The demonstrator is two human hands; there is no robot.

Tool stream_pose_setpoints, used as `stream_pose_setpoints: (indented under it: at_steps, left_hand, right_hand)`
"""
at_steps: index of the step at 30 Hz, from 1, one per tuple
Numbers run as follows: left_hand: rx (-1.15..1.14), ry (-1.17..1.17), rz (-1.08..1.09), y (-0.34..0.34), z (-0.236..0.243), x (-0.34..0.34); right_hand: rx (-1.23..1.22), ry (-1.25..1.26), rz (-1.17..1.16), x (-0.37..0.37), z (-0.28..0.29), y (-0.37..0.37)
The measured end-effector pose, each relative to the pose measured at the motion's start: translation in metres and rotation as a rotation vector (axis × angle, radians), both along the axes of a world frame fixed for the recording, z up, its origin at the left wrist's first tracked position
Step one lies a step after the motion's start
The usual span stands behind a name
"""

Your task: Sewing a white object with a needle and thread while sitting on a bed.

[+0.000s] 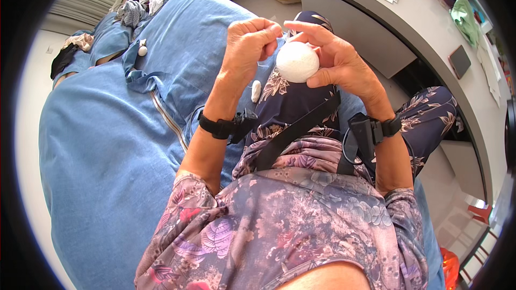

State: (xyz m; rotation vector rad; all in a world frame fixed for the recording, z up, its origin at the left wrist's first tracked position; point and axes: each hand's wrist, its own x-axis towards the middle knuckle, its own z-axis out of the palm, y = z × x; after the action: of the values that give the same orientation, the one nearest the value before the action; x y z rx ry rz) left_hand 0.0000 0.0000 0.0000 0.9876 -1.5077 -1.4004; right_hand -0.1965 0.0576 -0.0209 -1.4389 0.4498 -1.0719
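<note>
White ball [297,63] sits between the right hand's [346,63] thumb and fingers

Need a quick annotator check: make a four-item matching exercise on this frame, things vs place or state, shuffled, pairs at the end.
Things
1. white ball
2. left hand
3. green cloth
4. small elongated white piece

Place or state
A. on the desk
B. fingers curled closed
C. held in the right hand
D. on the blue fabric

Pairs: 1-C, 2-B, 3-A, 4-D
</note>
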Motion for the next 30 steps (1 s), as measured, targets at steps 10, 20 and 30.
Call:
stream_pose_setpoints:
  at_steps: [10,20,30]
  left_hand:
    - [0.165,0.142,-0.138,0.019,-0.011,0.000]
    - [0.116,-0.026,-0.237,0.052,-0.005,0.003]
    - [-0.117,-0.098,-0.208,0.065,0.033,0.007]
  right_hand:
    - [0.079,-0.303,-0.128,-0.019,-0.004,-0.005]
    - [0.205,-0.619,-0.243,-0.027,-0.026,-0.024]
    - [0.308,-0.533,-0.357,-0.016,-0.034,-0.024]
